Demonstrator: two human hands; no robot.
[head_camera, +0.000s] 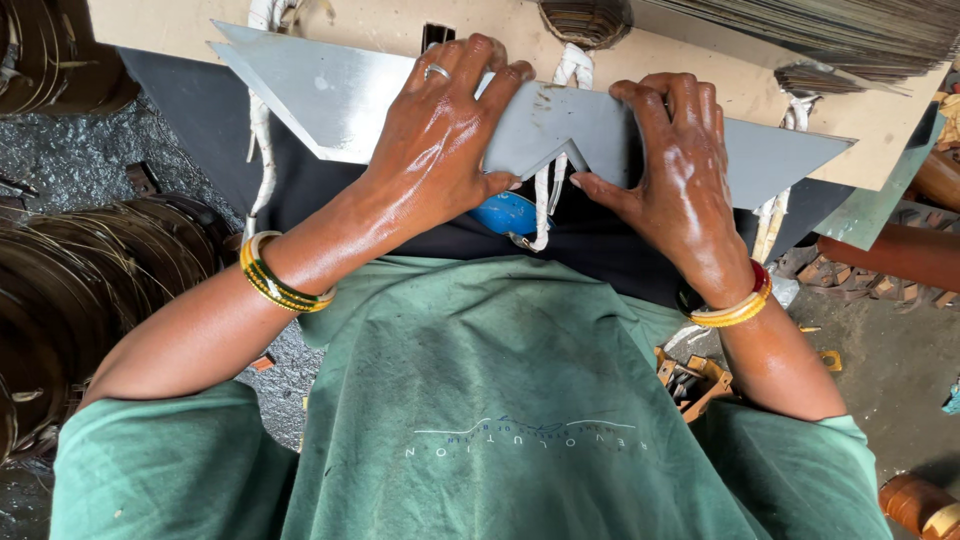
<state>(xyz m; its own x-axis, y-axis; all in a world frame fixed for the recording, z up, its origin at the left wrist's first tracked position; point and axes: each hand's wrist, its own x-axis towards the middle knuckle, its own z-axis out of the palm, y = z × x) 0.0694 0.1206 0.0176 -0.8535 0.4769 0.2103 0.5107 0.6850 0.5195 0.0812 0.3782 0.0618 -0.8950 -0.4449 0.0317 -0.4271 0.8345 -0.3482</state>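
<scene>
Landmark: the flat grey metal plate with pointed ends and a V-shaped notch (560, 125), lying across the person's lap area and the board beyond.

Nearest the camera, below the plate: green cloth shirt (500, 400) covering the chest and lap. Yellow-green bangles (275, 280) on the left wrist, down-left of the plate; yellow and red bangles (738, 305) on the right wrist, down-right of it. Small orange-brown wooden block pieces (695, 380) on the floor, below the plate's right end, just beside the right forearm.

On the plate: left hand (440, 140) lies over the plate left of the notch, fingers curled over its far edge, thumb pressed at its near edge; grip closed on the plate. Silver ring (437, 71) on one left finger. Right hand (680, 165) covers the plate right of the notch, fingers over the top, thumb under the near edge pointing at the notch; grip also closed on the plate.

Just under the notch: white braided rope (545, 200) running down behind the plate, and a blue rounded object (505, 213) partly hidden beside it. Black cloth (590, 245) spreads beneath the plate.

Left of the plate: dark coiled brown strips (90, 290) stacked on the floor.

Beyond the plate: pale tan board tabletop (720, 75) the plate rests against. Stack of thin brown sheets (850, 35) at far right above the plate.
</scene>
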